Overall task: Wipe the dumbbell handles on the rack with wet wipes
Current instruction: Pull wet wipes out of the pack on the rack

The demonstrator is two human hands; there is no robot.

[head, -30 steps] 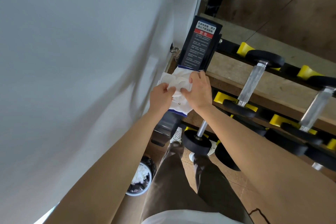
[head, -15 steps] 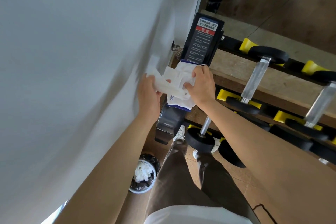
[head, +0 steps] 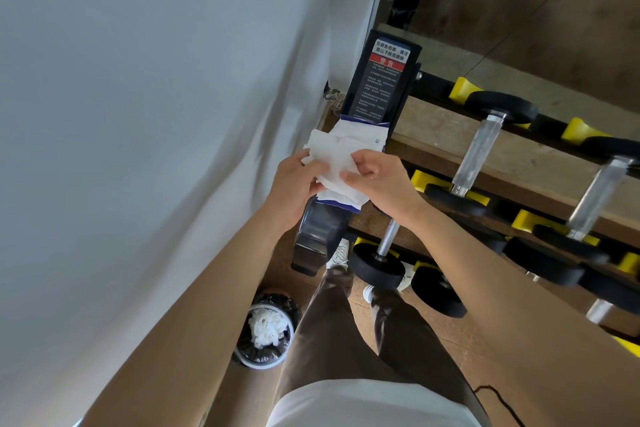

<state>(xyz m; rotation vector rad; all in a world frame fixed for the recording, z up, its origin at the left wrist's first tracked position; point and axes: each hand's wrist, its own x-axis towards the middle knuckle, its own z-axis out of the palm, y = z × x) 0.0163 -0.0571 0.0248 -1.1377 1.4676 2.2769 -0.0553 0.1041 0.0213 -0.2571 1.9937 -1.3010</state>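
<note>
While the pack (head: 364, 133) lies on the rack (head: 381, 87), L hand (head: 298, 184) & R hand (head: 381, 180) each pinch the wipe (head: 329, 163); fingers curled. Bin (head: 265, 333) sits below.

1. the wall (head: 138, 114) runs down the left side; the rack (head: 549, 122) stands to its right, with the end post (head: 382, 87) nearest the wall.
2. the pack of wipes (head: 349, 135) lies on the sloping face of the end post, just below the label (head: 377, 80).
3. a wipe (head: 332, 166) lies over the pack, pinched between the left hand (head: 294, 184) on its left and the right hand (head: 381, 184) on its right.
4. the first dumbbell (head: 479, 149) and second dumbbell (head: 595, 198) lie side by side on the upper tier, right of the post; the lower dumbbell (head: 384, 250) sits on the tier beneath, under the right wrist.
5. the bin (head: 256, 362) stands on the floor (head: 360, 319) by the wall, left of the person's legs (head: 329, 322), with used wipes (head: 265, 328) inside.
</note>
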